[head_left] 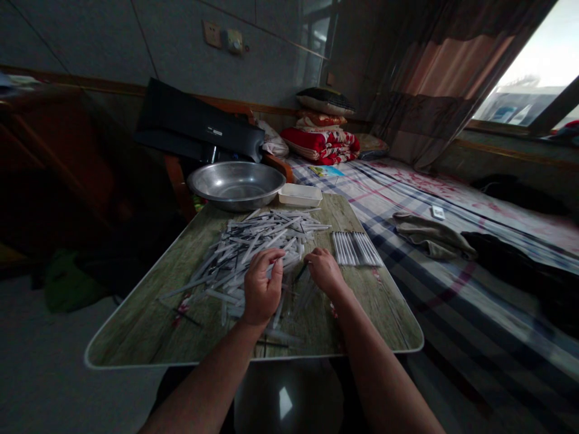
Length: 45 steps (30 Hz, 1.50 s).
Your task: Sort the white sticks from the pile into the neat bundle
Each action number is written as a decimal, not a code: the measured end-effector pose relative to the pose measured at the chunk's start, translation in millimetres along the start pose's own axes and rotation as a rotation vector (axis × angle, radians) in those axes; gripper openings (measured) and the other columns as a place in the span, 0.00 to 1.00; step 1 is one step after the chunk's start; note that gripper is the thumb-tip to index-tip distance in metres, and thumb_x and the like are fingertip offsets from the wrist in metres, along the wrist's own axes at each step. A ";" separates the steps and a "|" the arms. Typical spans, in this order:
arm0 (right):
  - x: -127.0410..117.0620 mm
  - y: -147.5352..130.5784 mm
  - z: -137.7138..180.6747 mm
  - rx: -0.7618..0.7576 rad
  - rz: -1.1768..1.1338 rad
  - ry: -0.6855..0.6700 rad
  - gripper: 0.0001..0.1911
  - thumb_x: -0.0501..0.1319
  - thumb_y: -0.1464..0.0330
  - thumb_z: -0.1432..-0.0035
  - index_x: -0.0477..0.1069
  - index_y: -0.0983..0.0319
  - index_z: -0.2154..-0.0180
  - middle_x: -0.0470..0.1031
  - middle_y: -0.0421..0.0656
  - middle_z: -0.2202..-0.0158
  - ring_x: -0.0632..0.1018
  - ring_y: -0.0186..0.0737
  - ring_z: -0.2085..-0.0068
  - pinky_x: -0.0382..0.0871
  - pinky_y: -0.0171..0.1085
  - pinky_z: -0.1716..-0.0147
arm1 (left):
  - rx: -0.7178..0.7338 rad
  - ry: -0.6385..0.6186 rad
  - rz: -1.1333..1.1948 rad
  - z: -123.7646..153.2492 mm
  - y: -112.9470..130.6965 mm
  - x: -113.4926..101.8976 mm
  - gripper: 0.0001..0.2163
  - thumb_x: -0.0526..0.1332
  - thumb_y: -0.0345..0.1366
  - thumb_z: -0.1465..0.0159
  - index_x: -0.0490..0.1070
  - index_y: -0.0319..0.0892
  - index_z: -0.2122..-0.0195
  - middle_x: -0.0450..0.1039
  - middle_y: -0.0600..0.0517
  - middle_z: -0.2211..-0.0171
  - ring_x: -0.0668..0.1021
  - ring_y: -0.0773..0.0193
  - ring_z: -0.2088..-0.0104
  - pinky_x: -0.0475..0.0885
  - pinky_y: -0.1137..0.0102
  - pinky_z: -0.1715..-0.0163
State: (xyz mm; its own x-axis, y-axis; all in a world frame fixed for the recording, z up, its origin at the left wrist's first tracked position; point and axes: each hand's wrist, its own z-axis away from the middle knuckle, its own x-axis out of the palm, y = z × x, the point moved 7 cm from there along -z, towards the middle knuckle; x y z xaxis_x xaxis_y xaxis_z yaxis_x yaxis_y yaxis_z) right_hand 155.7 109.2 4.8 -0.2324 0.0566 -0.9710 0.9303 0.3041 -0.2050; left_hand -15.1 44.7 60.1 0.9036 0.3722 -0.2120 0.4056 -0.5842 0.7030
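Note:
A loose pile of thin translucent white plastic tubes point(253, 241) lies across the middle of the small table, with a few dark thin pieces among them. Over the near right part of this pile is my left hand point(263, 286), its fingers curled and thumb close to them; whatever they hold is hidden. My right hand point(324, 272), closed in a pinch, has a thin dark stick point(301, 273) at its fingertips, pointing down and left. To the right of that hand, several white tubes with dark ends point(357, 249) lie side by side in a neat row.
A wide metal basin point(236, 184) and a shallow white tray point(300, 195) stand at the wood-patterned table's point(136, 328) far end. The bed point(434, 289) borders the right side, with a grey cloth point(429, 235) on it. Folded red bedding point(321, 144) is stacked behind.

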 end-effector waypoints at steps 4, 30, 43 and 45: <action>8.6 1.5 -3.7 0.003 0.031 -0.076 0.16 0.52 0.74 0.39 0.77 0.60 0.56 0.74 0.48 0.58 0.70 0.43 0.56 0.59 0.37 0.54 | 0.001 -0.004 0.013 -0.3 0.0 0.8 0.08 0.55 0.31 0.34 0.72 0.43 0.58 0.74 0.49 0.59 0.76 0.61 0.56 0.70 0.64 0.54; -2.1 -3.9 5.3 -0.101 -0.033 -0.062 0.14 0.54 0.78 0.45 0.74 0.62 0.60 0.72 0.49 0.57 0.70 0.44 0.56 0.61 0.39 0.54 | -0.001 -0.041 0.004 0.0 1.1 3.1 0.08 0.55 0.30 0.35 0.72 0.43 0.58 0.74 0.49 0.60 0.75 0.60 0.56 0.70 0.64 0.54; -56.7 -43.9 23.4 -0.266 -1.251 0.094 0.06 0.61 0.68 0.42 0.66 0.60 0.62 0.71 0.39 0.66 0.73 0.35 0.65 0.68 0.36 0.62 | -0.102 -0.352 0.005 6.4 -2.2 28.1 0.13 0.60 0.38 0.37 0.70 0.44 0.51 0.75 0.50 0.59 0.75 0.65 0.68 0.71 0.69 0.65; -58.0 -46.8 24.6 -0.285 -1.258 0.083 0.07 0.60 0.68 0.42 0.67 0.59 0.60 0.71 0.40 0.64 0.74 0.35 0.63 0.69 0.37 0.60 | -0.151 -0.342 0.008 7.1 -5.7 27.3 0.12 0.58 0.39 0.36 0.71 0.43 0.53 0.76 0.52 0.64 0.76 0.64 0.68 0.71 0.69 0.65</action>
State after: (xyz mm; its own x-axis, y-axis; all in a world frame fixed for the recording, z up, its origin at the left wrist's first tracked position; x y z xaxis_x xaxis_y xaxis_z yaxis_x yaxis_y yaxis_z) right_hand 132.7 68.3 67.7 -0.9255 -0.3598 -0.1186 -0.0300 0.3817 -0.9238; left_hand 8.2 53.1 45.4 0.9109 0.0902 -0.4027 0.3963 -0.4633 0.7926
